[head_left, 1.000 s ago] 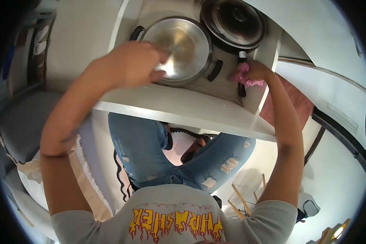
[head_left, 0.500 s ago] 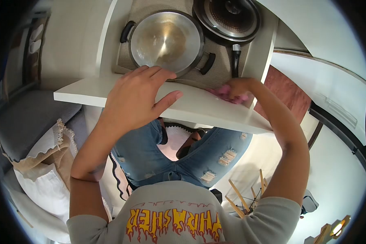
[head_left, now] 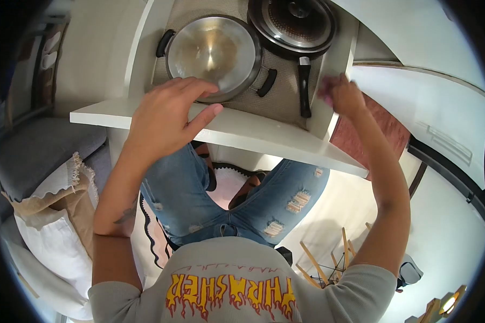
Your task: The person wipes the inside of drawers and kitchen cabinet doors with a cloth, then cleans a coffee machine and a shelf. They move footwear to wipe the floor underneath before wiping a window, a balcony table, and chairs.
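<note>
My left hand (head_left: 164, 117) lies over the front panel of a white drawer (head_left: 264, 128), fingers stretched out and thumb apart, holding nothing. Its fingertips overlap the near rim of a shallow steel pan (head_left: 213, 56) with two black side handles. At the drawer's right side wall, my right hand (head_left: 347, 97) is closed around a pink cloth (head_left: 327, 96), of which only a part shows. Left of that hand, a black frying pan (head_left: 304, 89) with a lid (head_left: 293, 27) on it points its handle toward the drawer front.
A beige textured liner (head_left: 275, 110) covers the drawer bottom. My legs in jeans (head_left: 183, 188) are under the drawer front. A grey cushioned seat (head_left: 43, 156) with a white and tan bag (head_left: 59, 231) is at the left. Wooden chair legs (head_left: 310, 255) stand at the lower right.
My right hand has moved up and slightly right with the pink cloth, from the drawer's front right corner to its side wall. The view has shifted slightly; my left hand stays at the front panel.
</note>
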The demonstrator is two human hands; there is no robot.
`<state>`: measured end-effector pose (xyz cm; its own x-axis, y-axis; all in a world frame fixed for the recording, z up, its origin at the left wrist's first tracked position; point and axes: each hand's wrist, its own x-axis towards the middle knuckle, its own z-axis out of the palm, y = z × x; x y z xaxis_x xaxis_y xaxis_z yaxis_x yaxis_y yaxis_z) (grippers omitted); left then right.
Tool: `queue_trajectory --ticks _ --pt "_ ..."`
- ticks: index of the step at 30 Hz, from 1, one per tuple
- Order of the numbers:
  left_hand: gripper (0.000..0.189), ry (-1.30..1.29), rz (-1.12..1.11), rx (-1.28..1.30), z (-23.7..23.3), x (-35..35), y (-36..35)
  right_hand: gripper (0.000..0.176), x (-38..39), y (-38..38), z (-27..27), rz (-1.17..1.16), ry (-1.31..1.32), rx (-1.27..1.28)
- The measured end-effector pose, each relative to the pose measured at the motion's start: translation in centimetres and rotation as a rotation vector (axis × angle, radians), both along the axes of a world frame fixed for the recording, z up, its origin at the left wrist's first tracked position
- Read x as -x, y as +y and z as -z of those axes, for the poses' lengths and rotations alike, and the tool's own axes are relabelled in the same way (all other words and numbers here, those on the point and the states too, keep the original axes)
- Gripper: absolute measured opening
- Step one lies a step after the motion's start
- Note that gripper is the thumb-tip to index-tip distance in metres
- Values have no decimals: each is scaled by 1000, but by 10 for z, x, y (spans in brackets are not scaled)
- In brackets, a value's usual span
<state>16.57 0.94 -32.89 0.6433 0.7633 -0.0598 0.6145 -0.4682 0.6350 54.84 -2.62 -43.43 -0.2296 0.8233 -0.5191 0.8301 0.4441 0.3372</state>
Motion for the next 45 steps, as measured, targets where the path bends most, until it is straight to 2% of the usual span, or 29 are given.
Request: queue_trajectory --ticks 2,4,5,7,9,11,12,13,14,15,16,18,20,21,24,26,28,31,32,33,34,36,39,41,43,44,45 --pt "27 -27 -15 -25 -1 4 -5 28 5 -26 -8 105 185 234" --pt "23 -90 0 -119 -4 9 -6 25 21 -35 -47 350 430 617" --pt "23 -98 -8 -129 -6 13 -7 25 23 -39 -64 342 422 607" --pt "21 -403 31 -262 -11 24 -10 25 20 -48 -87 1007 780 653" --pt "22 -430 -53 -309 -11 48 -27 32 -4 -73 -100 1014 1119 232" --pt "24 -442 -155 -366 -6 69 -48 34 29 -80 -159 1179 1263 -92" --pt "28 -388 -266 -366 0 72 -61 39 32 -92 -159 1164 1312 -380" --pt "33 -336 -377 -359 4 70 -72 37 20 -110 -153 1080 1417 -504" --pt "46 -189 -340 -350 3 62 -72 36 46 -120 -163 1184 1562 -563" --pt "59 -111 -297 -398 13 56 -76 41 40 -136 -144 921 1860 -579" --pt "70 -185 -287 -425 23 49 -76 38 76 -132 -162 920 1681 -666" --pt "72 -232 -282 -428 31 44 -64 39 103 -128 -130 555 1323 -895" --pt "75 -273 -256 -409 26 38 -51 44 135 -102 -138 354 928 -905" --pt "75 -270 -267 -429 20 34 -47 45 140 -90 -139 414 1047 -860" --pt "79 -373 -231 -346 10 31 -29 45 185 -33 -128 253 1129 -856" --pt "81 -782 -324 -183 8 36 -16 48 232 8 -125 105 1180 -857" --pt "75 -870 -413 -181 11 43 -16 50 280 47 -116 -37 1211 -838" --pt "62 -1097 -832 10 41 50 -20 42 359 108 -103 -173 1211 -885" --pt "62 -1097 -814 21 58 52 -20 28 376 131 -96 -317 1157 -916" --pt "60 -1181 -825 143 75 54 -22 25 392 144 -94 -359 1061 -961" --pt "59 -1261 -832 272 84 51 -25 28 401 150 -100 -302 1004 -915" --pt "58 -1212 -817 386 80 42 -22 32 391 157 -111 -220 923 -882" --pt "57 -1159 -721 549 73 28 -18 28 343 136 -114 -124 844 -909" --pt "58 -1074 -744 486 67 8 -11 27 265 102 -108 -10 821 -963" --pt "60 -1083 -665 562 53 -12 0 31 175 60 -100 26 774 -1092" --pt "61 -1079 -634 600 47 -20 6 35 126 37 -91 131 698 -1109" --pt "68 -1081 -510 620 43 -28 12 41 90 9 -110 196 661 -1107"
